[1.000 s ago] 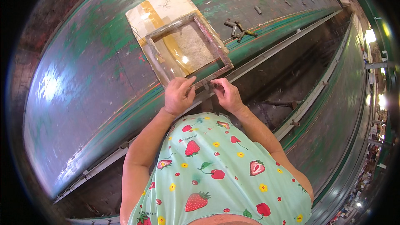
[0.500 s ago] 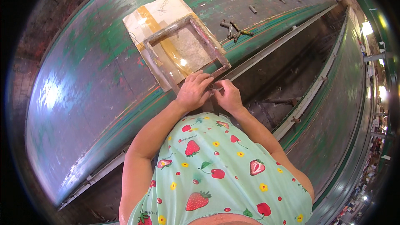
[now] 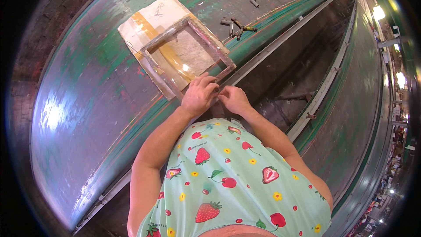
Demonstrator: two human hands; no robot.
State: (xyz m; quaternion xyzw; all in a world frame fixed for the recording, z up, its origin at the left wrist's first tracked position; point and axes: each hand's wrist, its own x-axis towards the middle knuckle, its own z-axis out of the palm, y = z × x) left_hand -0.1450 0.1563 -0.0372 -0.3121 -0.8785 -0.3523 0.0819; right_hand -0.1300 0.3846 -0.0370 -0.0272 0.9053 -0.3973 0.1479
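Observation:
My left hand [image 3: 199, 97] is curled, knuckles up, over the near end of a worn wooden frame [image 3: 151, 68]. A small dark tube [image 3: 215, 90] shows its round end at the left hand's fingers, which are closed round it. Close beside it, my right hand [image 3: 235, 100] has its thumb and forefinger pinched together against the tube's end; what the pinch holds is too small to make out. The frame rests on a white board [image 3: 153, 13] crossed by brown tape, its near corner reaching past the table edge towards me.
Several short dark tubes [image 3: 239, 29] lie in a heap right of the board, with a single tube [image 3: 254, 3] farther off. The long grey-green table [image 3: 87, 70] ends at a metal rail [image 3: 272, 46]. Beyond a dark gap runs another long table [image 3: 346, 118].
The view has shifted slightly, so the board and tubes sit farther left. The tube's end has moved nearer the left hand's fingers, and the right hand has tightened in towards it.

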